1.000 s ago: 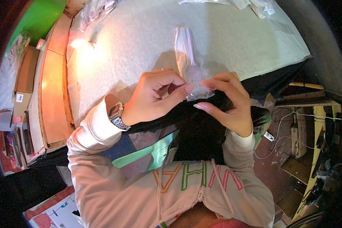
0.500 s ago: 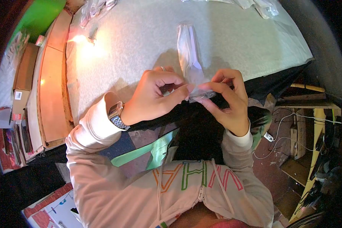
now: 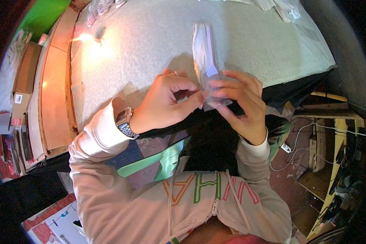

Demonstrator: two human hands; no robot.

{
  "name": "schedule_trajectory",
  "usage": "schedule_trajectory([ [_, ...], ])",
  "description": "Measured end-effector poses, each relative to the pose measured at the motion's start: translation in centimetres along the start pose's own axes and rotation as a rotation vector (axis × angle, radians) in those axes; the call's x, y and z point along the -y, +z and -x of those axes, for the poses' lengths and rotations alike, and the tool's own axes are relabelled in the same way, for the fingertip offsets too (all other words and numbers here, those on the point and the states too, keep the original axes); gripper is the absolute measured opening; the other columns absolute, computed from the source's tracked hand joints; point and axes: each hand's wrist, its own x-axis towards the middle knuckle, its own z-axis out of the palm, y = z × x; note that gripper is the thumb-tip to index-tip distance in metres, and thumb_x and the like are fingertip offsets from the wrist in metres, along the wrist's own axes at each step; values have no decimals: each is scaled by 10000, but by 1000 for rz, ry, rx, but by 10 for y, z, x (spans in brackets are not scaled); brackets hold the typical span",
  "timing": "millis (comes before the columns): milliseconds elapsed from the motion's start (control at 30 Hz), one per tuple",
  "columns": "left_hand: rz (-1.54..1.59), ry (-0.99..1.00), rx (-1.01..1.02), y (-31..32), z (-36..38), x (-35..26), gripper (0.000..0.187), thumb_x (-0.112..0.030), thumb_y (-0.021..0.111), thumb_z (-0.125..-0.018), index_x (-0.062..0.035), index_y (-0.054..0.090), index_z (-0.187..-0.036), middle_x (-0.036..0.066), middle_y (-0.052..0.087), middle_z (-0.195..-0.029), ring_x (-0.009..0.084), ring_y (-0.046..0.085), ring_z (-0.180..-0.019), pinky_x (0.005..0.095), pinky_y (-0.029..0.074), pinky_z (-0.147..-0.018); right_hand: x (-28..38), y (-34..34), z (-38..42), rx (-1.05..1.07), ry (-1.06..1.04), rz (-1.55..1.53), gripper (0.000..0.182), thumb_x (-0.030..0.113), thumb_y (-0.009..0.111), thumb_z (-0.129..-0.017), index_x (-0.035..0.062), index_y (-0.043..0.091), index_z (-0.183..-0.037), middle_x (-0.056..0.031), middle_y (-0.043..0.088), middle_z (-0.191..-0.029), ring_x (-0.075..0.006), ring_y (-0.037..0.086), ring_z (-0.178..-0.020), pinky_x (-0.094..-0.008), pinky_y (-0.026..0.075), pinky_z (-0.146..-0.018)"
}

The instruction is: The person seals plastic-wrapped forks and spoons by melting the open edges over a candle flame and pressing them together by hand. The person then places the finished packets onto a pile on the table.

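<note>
A narrow clear plastic bag (image 3: 199,44) holds white plastic cutlery (image 3: 211,61), with a spoon-like head toward me. Its far end lies over the pale table cover and its near end is between my hands. My left hand (image 3: 166,95) pinches the bag's lower left edge between thumb and fingers. On the other side, my right hand (image 3: 242,99) has its thumb low against the bag's crinkled end and its fingertips over the film, the index finger raised. The right fingertips are slightly blurred. A wristwatch (image 3: 125,122) is on my left wrist.
A bright flame-like light (image 3: 87,38) burns at the table's left. More clear plastic packs (image 3: 103,10) lie at the far left, with others (image 3: 282,9) at the far right. A wooden panel (image 3: 59,85) borders the left side. White cables (image 3: 303,148) hang at the right.
My right fingers have spread and lifted from a tighter pinch, showing more of the cutlery. The bag has shifted slightly right. My left hand keeps its pinch.
</note>
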Motion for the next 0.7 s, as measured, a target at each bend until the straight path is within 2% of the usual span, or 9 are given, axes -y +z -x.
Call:
schedule_trajectory([
  [100,-73,16,-39,0,0,-3,221,-150,689,-774,-29,608,-608,42,463,-455,153,448,-462,294,338,-486,0,0,0,9,19,-5,256,111,712,-701,130,631,-942,20,655,-1072,-223,566,-1092,-397,321,-935],
  [200,-115,-201,-64,-12,1,-11,115,-109,678,-732,-33,599,-695,50,539,-584,181,510,-579,296,369,-574,-1,0,1,19,28,-11,244,116,697,-722,131,624,-954,25,655,-1062,-205,575,-1076,-403,310,-945],
  [233,-211,-22,-94,-16,-2,-9,101,-98,672,-712,-42,595,-748,54,559,-659,190,520,-642,308,369,-627,-1,0,1,22,29,-11,241,118,693,-728,131,622,-957,26,655,-1059,-199,578,-1070,-405,307,-947],
  [300,-398,339,-150,-27,-13,-1,197,-75,660,-671,-59,588,-853,62,601,-810,208,542,-770,332,368,-732,-2,1,1,11,35,-8,244,112,691,-729,131,622,-963,23,655,-1049,-189,581,-1064,-408,305,-949],
  [333,-418,376,-87,-31,-15,1,402,-61,640,-619,-100,570,-1013,47,599,-1023,216,531,-971,368,308,-865,-2,2,1,5,37,-6,246,109,691,-730,131,622,-966,22,655,-1043,-184,583,-1061,-410,304,-950],
  [433,-574,399,71,-26,-19,-11,397,-85,660,-669,-116,571,-1054,15,615,-1055,193,548,-1024,387,291,-906,-3,4,2,-15,50,-8,261,101,695,-728,135,624,-977,21,654,-1024,-181,587,-1053,-419,300,-956],
  [533,-656,483,123,-22,-14,-7,371,-135,688,-732,-124,572,-1084,-4,615,-1095,175,546,-1072,386,284,-931,-4,8,5,-41,53,14,281,101,706,-721,140,627,-987,27,652,-1012,-179,590,-1046,-424,297,-962],
  [633,-692,527,98,-21,-12,-3,314,-182,678,-791,-127,572,-1081,-10,628,-1046,160,561,-1041,384,287,-930,-4,10,6,-52,44,38,292,107,718,-711,146,627,-986,34,656,-1016,-175,592,-1039,-426,296,-968],
  [700,-707,485,121,-21,-10,1,264,-247,678,-796,-142,645,-1037,10,641,-1065,164,553,-1068,393,246,-955,-5,12,7,-61,41,36,286,110,722,-706,148,629,-975,40,660,-1014,-176,592,-1034,-428,295,-969],
])
